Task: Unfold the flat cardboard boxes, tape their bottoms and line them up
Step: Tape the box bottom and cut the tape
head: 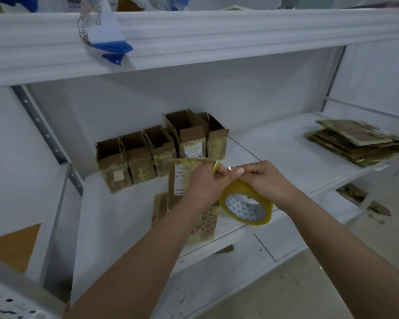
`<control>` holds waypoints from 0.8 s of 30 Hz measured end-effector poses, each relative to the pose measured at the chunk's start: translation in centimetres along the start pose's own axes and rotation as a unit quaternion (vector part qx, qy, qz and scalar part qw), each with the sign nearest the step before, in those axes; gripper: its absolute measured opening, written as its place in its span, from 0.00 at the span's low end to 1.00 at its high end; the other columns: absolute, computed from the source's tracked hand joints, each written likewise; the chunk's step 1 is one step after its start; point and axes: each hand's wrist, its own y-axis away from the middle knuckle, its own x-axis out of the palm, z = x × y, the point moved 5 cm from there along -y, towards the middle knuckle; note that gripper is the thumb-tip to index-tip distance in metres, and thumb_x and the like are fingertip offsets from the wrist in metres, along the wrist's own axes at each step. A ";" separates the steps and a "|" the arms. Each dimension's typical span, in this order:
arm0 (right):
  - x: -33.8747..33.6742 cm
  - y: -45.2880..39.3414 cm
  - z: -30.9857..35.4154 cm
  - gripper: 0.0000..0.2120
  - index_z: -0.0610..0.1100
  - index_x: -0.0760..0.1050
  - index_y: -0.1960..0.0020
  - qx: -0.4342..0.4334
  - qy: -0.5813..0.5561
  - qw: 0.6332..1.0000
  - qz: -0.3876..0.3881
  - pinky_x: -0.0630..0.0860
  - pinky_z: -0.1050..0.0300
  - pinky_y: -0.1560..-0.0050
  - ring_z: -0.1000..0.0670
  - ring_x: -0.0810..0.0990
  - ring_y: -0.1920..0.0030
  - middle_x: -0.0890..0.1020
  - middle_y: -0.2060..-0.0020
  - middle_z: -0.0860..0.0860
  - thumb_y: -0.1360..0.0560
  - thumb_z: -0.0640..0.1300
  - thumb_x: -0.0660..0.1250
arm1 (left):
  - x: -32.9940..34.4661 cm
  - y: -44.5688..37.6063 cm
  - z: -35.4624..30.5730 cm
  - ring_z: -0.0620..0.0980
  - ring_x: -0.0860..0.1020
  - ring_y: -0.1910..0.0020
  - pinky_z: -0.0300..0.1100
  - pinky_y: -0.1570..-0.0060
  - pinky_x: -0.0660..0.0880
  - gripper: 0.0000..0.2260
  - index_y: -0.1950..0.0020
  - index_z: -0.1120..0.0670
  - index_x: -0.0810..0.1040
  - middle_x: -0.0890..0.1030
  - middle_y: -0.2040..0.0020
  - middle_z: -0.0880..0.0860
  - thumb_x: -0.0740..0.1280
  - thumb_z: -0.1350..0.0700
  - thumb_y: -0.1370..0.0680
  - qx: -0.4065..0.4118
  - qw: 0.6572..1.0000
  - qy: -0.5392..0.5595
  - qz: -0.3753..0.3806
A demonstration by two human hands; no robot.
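Glossy translucent yellow plastic tape roll (247, 204) with printed paper core; behind it, matt brown cardboard boxes (157, 153) patched with shiny tape, on a smooth white painted metal shelf (274, 157)

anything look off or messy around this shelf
Yes. The row of open boxes is uneven: the taller box at its right end stands above the rest. The flat cardboard stack on the shelf is splayed, not squared. Torn cardboard scraps lie below the shelf on the right.
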 end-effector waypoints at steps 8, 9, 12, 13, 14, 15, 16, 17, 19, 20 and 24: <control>-0.6 1.3 0.7 0.23 0.43 0.81 0.44 0.069 -0.141 0.986 0.054 0.74 0.66 0.72 0.56 0.82 0.69 0.85 0.67 0.52 0.33 0.57 0.69 | -2.6 0.7 -0.2 0.48 0.79 0.67 0.42 0.61 0.75 0.15 0.65 0.54 0.73 0.81 0.68 0.51 0.70 0.47 0.24 -0.015 0.996 -0.050 -0.066; -0.9 1.3 0.9 0.25 0.41 0.81 0.44 0.059 -0.146 0.986 0.054 0.74 0.66 0.73 0.57 0.80 0.72 0.83 0.71 0.53 0.34 0.57 0.69 | -3.3 0.9 0.0 0.48 0.80 0.65 0.41 0.60 0.75 0.15 0.64 0.56 0.74 0.82 0.67 0.52 0.70 0.47 0.23 -0.018 0.995 -0.062 -0.075; -1.4 1.0 1.1 0.30 0.38 0.80 0.44 0.047 -0.134 0.988 0.053 0.73 0.65 0.73 0.57 0.78 0.75 0.80 0.75 0.55 0.35 0.59 0.69 | -4.5 1.5 0.2 0.44 0.78 0.70 0.37 0.64 0.74 0.16 0.64 0.57 0.74 0.81 0.70 0.48 0.70 0.47 0.24 -0.009 0.993 -0.082 -0.084; -1.5 0.9 1.1 0.30 0.38 0.80 0.44 0.042 -0.128 0.989 0.056 0.73 0.65 0.73 0.56 0.78 0.75 0.80 0.75 0.54 0.36 0.60 0.70 | -4.8 1.7 0.2 0.45 0.78 0.70 0.38 0.64 0.74 0.17 0.65 0.57 0.74 0.81 0.69 0.50 0.70 0.46 0.24 -0.007 0.992 -0.087 -0.087; -1.6 0.8 1.2 0.30 0.38 0.81 0.46 0.037 -0.122 0.990 0.058 0.73 0.64 0.74 0.56 0.77 0.75 0.79 0.75 0.54 0.37 0.61 0.71 | -5.2 1.9 0.3 0.48 0.79 0.68 0.41 0.62 0.75 0.16 0.65 0.56 0.74 0.81 0.68 0.53 0.70 0.46 0.24 -0.010 0.992 -0.086 -0.095; -1.8 0.8 1.1 0.31 0.38 0.81 0.48 0.032 -0.114 0.991 0.058 0.72 0.63 0.74 0.55 0.76 0.76 0.78 0.75 0.53 0.38 0.63 0.72 | -5.8 2.0 0.5 0.50 0.80 0.66 0.44 0.60 0.76 0.16 0.65 0.55 0.74 0.82 0.65 0.56 0.70 0.46 0.24 -0.017 0.991 -0.083 -0.106; -2.1 0.7 1.0 0.31 0.39 0.82 0.50 0.028 -0.103 0.993 0.056 0.71 0.63 0.75 0.54 0.74 0.76 0.77 0.76 0.52 0.39 0.64 0.73 | -6.6 2.1 0.7 0.52 0.81 0.64 0.46 0.58 0.77 0.16 0.64 0.55 0.75 0.82 0.64 0.56 0.70 0.45 0.24 -0.026 0.990 -0.079 -0.117; -2.5 0.6 0.8 0.32 0.39 0.82 0.51 0.027 -0.086 0.995 0.052 0.70 0.63 0.75 0.54 0.72 0.76 0.76 0.75 0.52 0.41 0.65 0.74 | -7.4 2.3 1.1 0.52 0.82 0.62 0.47 0.57 0.77 0.16 0.63 0.56 0.76 0.83 0.63 0.55 0.70 0.45 0.24 -0.037 0.988 -0.078 -0.127; -2.9 0.6 0.4 0.31 0.41 0.82 0.53 0.032 -0.026 0.998 0.051 0.70 0.62 0.75 0.54 0.72 0.76 0.77 0.73 0.51 0.42 0.66 0.74 | -8.6 3.0 2.1 0.46 0.81 0.64 0.43 0.59 0.77 0.17 0.62 0.57 0.77 0.83 0.66 0.51 0.69 0.44 0.24 -0.049 0.985 -0.096 -0.137; -2.8 0.5 0.2 0.29 0.44 0.82 0.56 0.036 -0.001 0.998 0.052 0.71 0.62 0.75 0.54 0.73 0.76 0.78 0.73 0.52 0.42 0.67 0.74 | -8.9 3.5 2.5 0.42 0.80 0.66 0.38 0.63 0.75 0.17 0.63 0.57 0.77 0.82 0.68 0.48 0.69 0.44 0.24 -0.051 0.983 -0.106 -0.138; -2.1 0.0 -0.3 0.28 0.47 0.80 0.61 0.039 0.072 0.996 0.047 0.74 0.60 0.72 0.55 0.77 0.74 0.80 0.72 0.54 0.44 0.70 0.72 | -9.9 5.6 4.8 0.39 0.79 0.69 0.32 0.71 0.69 0.17 0.66 0.53 0.73 0.80 0.72 0.43 0.68 0.44 0.23 -0.086 0.976 -0.105 -0.172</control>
